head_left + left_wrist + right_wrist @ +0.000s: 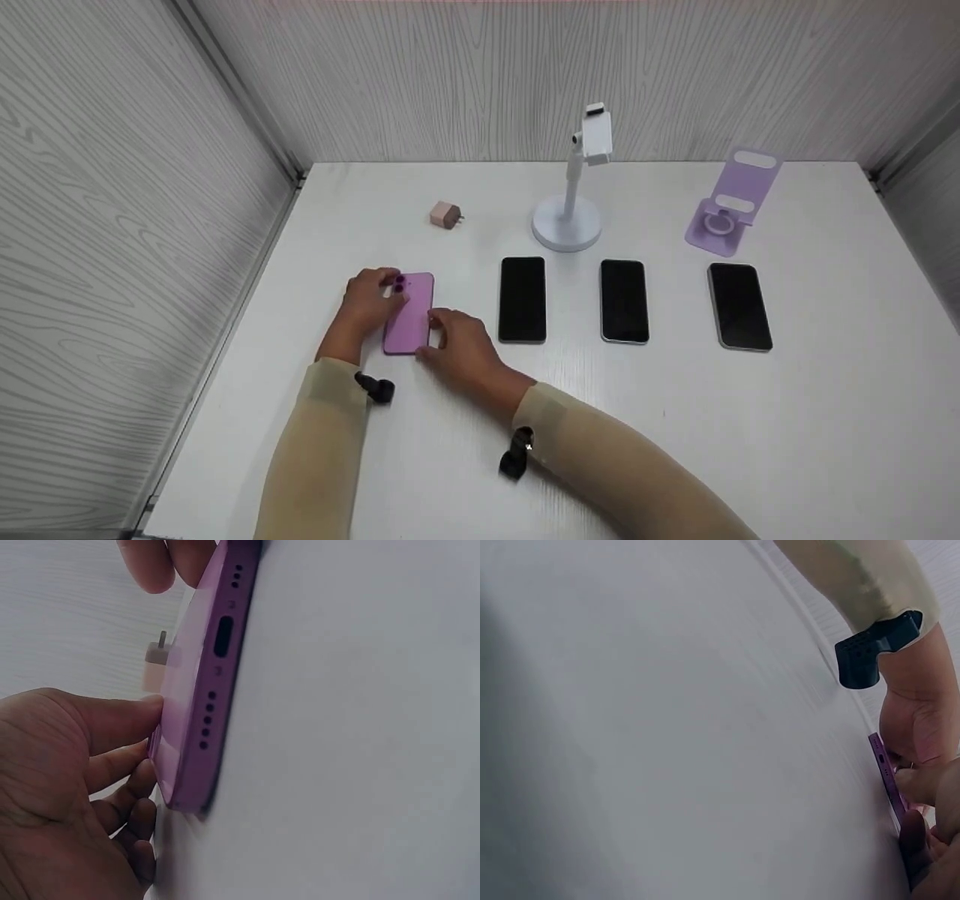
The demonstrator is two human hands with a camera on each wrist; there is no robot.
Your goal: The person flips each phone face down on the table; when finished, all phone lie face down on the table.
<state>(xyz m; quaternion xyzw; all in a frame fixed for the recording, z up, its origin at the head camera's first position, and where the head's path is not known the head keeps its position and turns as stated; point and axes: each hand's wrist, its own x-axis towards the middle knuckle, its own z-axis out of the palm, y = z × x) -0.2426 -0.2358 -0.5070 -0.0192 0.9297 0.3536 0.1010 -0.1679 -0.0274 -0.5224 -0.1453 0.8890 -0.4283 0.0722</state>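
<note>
Two hands flanking purple phone (410, 315), left hand (367, 300) and right hand (459, 349) pinching its edges

Even, diffuse overhead light in the head view; both wrist views were dimmer and soft.

The white table (750, 420) showed only faint shadows and no hard glare. The left wrist view held the purple phone (214, 682) sharp, its background hazy. The right wrist view was grey, vignetted at left, and blurred throughout.
</note>
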